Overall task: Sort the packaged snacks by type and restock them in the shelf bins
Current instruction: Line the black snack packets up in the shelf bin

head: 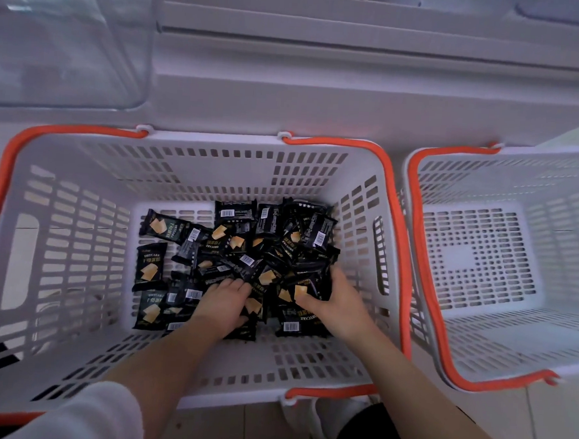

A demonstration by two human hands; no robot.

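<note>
Several black snack packets (235,246) printed with yellow crackers lie heaped on the floor of a white slotted basket (87,227) with orange handles. Both my hands reach down into the heap. My left hand (223,303) lies on the packets near the middle, its fingers curled down into them. My right hand (335,302) is at the heap's right side, with its fingers wrapped round a bunch of packets (306,288) and its thumb on a cracker picture. Whether any packet is lifted off the pile cannot be told.
A second white basket (482,265) with orange handles stands at the right and holds nothing. Behind the baskets runs a white shelf base (322,95). A clear plastic bin (65,39) sits at the upper left. My knee (370,434) and shoe show below.
</note>
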